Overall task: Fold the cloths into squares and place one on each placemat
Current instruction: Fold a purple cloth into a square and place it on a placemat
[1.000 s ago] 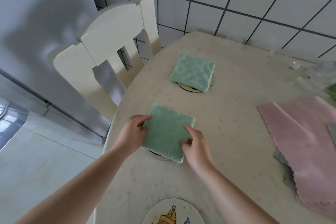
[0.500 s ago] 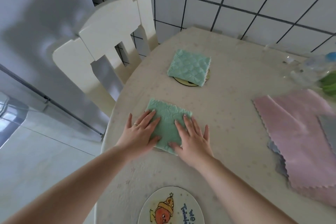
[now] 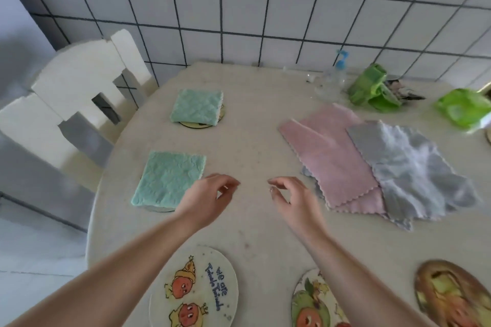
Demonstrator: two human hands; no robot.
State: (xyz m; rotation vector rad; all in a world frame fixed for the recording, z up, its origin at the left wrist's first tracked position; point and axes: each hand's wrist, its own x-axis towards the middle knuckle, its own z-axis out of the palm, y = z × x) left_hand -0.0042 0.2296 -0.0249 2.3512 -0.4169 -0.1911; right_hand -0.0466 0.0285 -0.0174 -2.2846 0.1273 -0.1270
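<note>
Head view only. The pink cloth [image 3: 329, 159] is seen unfolded on the tabletop [image 3: 252, 119], just beyond and to the outer side of the right hand [image 3: 295, 200], with a grey cloth [image 3: 414, 167] overlapped on its far-right part. Both are judged light, limp and thin; scalloped edges are seen, so a pinch at a near corner or along the near edge is judged best, with sliding on the smooth top to be expected. Two green cloths are already folded into squares: one [image 3: 170, 180] is lying just beside the left hand [image 3: 207, 199] on its outer side, on a placemat barely showing under it, the other [image 3: 198, 109] is set well ahead of that hand on another mat. These look thicker, plush, shape-holding.

Both hands are held apart above the tabletop, fingers loosely curled, nothing gripped, nothing touched as far as can be told. Bare round placemats [image 3: 196, 289] are seen close in, beneath the forearms, so more cloths are judged due.
</note>
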